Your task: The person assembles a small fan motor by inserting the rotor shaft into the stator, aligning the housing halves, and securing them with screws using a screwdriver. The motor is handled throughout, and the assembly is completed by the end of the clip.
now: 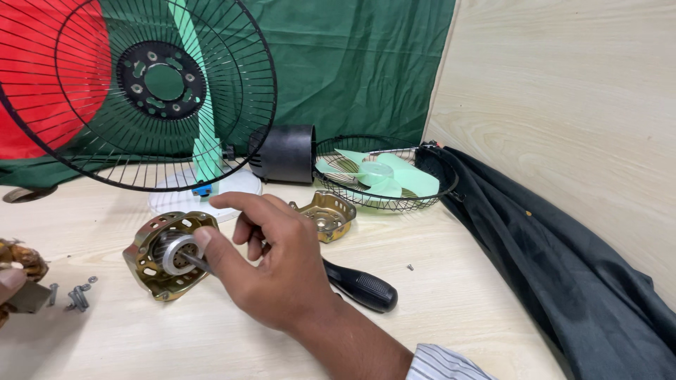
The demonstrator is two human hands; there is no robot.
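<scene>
Copper windings of a motor stator (20, 259) show at the far left edge, with the left hand (8, 285) just beside them; only a fingertip is in view, so whether that hand is closed or spread cannot be told. Near it a few loose screws and washers (76, 294) lie on the pale wooden table (458, 281). Next comes a brass-coloured motor housing (160, 255), tilted on the table with a silver rotor (176, 253) sitting inside it. The right hand (271, 264) is above the table at the centre, thumb and forefinger pinching the thin shaft (196, 262) that sticks out of the rotor, the other fingers curled. Behind, a black wire fan guard (134, 91) stands upright on a white base (197, 193) with a green post. Under the wrist lies a black-handled screwdriver (362, 287). Further right sit a second brass housing half (325, 214), a black motor cover (285, 153), a front guard holding a green fan blade (384, 172), and a dark cloth (563, 267)
</scene>
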